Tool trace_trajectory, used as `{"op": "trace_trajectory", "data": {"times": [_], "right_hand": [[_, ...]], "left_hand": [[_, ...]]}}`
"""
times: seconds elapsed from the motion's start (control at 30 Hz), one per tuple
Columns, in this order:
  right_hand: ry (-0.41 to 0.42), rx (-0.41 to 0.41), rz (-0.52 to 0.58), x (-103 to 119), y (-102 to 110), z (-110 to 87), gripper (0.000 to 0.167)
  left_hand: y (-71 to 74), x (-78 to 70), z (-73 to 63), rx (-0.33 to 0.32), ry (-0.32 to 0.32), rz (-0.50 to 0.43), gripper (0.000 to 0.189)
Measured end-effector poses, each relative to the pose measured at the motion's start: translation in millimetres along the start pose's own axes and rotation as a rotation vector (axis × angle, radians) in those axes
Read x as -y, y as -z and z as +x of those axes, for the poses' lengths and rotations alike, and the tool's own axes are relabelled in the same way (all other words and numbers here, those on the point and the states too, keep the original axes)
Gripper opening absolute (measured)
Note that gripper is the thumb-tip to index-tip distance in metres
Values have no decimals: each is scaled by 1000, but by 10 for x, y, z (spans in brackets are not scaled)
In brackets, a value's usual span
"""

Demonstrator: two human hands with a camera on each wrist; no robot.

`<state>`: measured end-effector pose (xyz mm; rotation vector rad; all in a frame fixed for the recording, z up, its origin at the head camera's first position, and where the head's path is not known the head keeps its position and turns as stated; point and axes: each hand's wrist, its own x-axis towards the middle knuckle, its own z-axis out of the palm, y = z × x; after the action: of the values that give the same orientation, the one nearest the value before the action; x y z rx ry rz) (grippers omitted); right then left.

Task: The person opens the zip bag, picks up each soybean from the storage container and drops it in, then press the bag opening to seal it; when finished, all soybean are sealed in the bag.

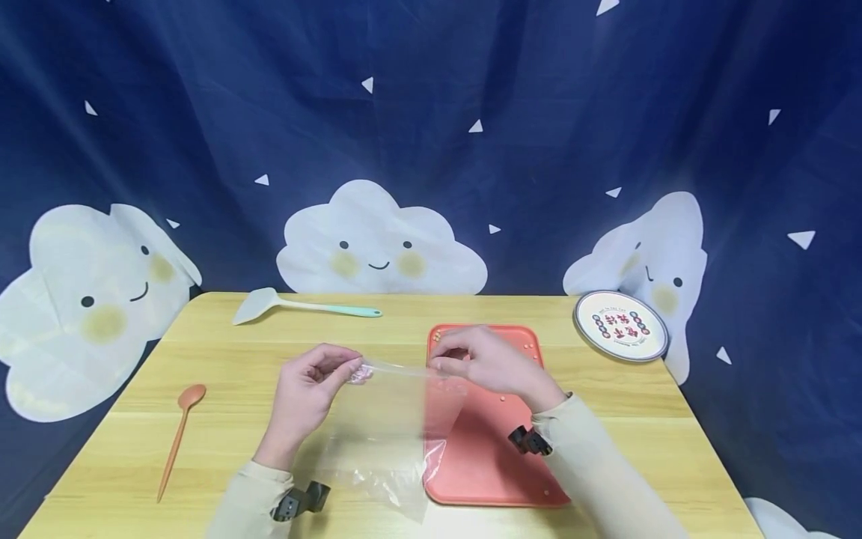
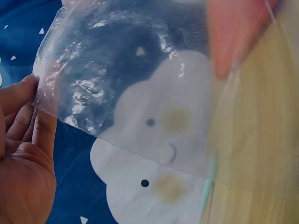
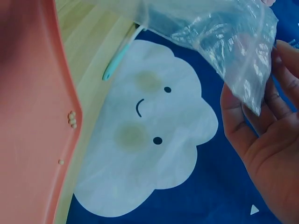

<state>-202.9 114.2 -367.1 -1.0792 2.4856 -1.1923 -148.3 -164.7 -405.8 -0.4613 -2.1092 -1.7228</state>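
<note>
A clear plastic bag (image 1: 384,427) hangs between my two hands, its top edge stretched across. My left hand (image 1: 310,385) pinches the bag's upper left corner, next to a crinkled pinkish patch. At the upper right corner, my right hand (image 1: 488,363) pinches the edge between thumb and fingers. In the left wrist view the left hand (image 2: 28,172) has its fingertips on the see-through film (image 2: 93,93). The right wrist view shows the right hand (image 3: 271,149) gripping a folded, glossy corner (image 3: 247,60). Part of the bag overlaps a coral-red tray (image 1: 485,464).
Small pale round pieces (image 3: 71,119) lie in the tray, mostly near its edges. An orange spoon (image 1: 191,395) rests on the table's left side. A spatula (image 1: 259,305) with a mint handle lies at the back, and a printed plate (image 1: 619,326) sits at the back right corner.
</note>
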Motion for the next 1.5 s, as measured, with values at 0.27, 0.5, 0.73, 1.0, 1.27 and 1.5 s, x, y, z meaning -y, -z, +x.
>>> {"op": "trace_trajectory", "data": {"times": [0.27, 0.5, 0.73, 1.0, 1.27, 1.5], "right_hand": [[-11, 39, 29, 14, -11, 65, 12], [9, 95, 18, -22, -30, 118, 8], [24, 70, -17, -24, -35, 128, 4], [7, 60, -31, -20, -36, 151, 7], [22, 89, -48, -25, -52, 179, 4], [48, 86, -64, -35, -61, 176, 9]], "left_hand": [[-97, 34, -56, -99, 18, -55, 10], [-138, 68, -91, -151, 1, -86, 13], [-116, 76, -42, -31, -111, 169, 20], [-188, -26, 110, 5, -548, 549, 36], [-385, -30, 160, 193, -716, 570, 10], [-415, 8, 164, 222, -696, 639, 2]]}}
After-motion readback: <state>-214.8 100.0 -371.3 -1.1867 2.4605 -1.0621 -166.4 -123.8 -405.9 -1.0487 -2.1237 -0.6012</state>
